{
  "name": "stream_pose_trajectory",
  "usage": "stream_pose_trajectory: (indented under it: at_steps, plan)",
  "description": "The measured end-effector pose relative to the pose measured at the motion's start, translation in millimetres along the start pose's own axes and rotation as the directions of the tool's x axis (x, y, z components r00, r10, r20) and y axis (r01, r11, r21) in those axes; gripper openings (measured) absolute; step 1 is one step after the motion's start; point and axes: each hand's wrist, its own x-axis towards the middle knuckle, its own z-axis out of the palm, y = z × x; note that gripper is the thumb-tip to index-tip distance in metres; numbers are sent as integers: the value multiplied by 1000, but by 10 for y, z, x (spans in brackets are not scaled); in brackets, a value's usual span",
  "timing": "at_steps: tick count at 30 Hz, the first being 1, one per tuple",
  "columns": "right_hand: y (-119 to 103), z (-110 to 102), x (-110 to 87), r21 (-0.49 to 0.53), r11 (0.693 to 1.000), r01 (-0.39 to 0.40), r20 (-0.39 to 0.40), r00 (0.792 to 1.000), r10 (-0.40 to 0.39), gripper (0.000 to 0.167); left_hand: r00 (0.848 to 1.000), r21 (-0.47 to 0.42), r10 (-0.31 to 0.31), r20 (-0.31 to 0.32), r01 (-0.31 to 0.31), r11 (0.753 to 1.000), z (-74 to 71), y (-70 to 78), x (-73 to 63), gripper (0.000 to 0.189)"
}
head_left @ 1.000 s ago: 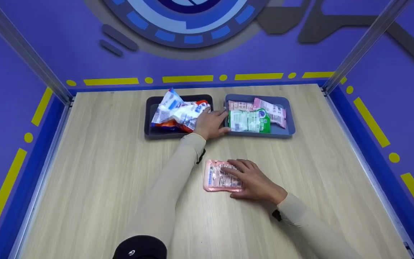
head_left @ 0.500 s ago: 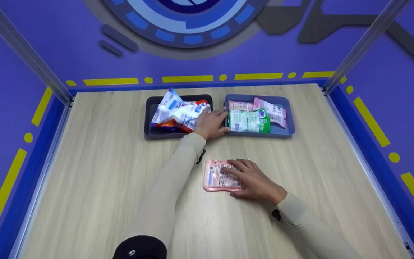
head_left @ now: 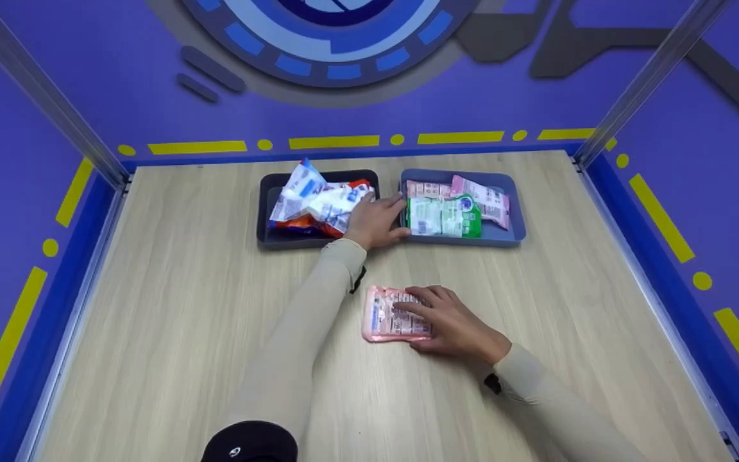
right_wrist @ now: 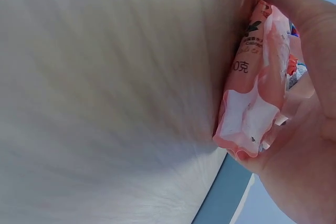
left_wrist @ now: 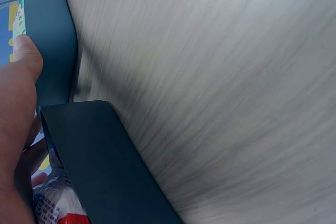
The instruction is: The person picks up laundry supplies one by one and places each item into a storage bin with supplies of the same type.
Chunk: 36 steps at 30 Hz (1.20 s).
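Observation:
My left hand [head_left: 374,221] lies over the right end of the dark tray [head_left: 280,244], its fingers extended across to the grey-blue tray [head_left: 504,240]. In the left wrist view, the thumb [left_wrist: 26,56] is against the grey-blue tray's wall. A pink packet [head_left: 383,324] with printed labels lies flat on the table, nearer to me than the trays. My right hand [head_left: 456,324] holds it by its right part, fingers over the top and thumb at the near edge. The right wrist view shows the packet's crimped pink end [right_wrist: 247,114] beside the palm.
Blue-white and orange bags [head_left: 324,205] fill the dark tray, one poking above its rim. The grey-blue tray carries a green-and-white packet [head_left: 440,217] and pink packets [head_left: 488,199]. Purple walls [head_left: 183,115] enclose the wooden table [head_left: 170,308] at the back and sides.

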Motion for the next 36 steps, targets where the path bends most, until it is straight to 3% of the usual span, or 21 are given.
stream_pose_trajectory:
  at_steps: [19, 28, 36]
  plan:
    - [-30, -89, 46, -1, 1000, -17, 32, 999, 17, 59, 1000, -19, -3, 21, 3, 1000, -1, 1, -7, 80]
    - [-36, -121, 65, -28, 999, 33, -16, 999, -33, 56, 1000, 4, 3, -4, -3, 1000, -16, 0, -10, 80]
    - [-33, -124, 68, -43, 999, 32, -27, 999, -33, 54, 1000, -5, -5, 4, 5, 1000, -22, 6, -15, 80]
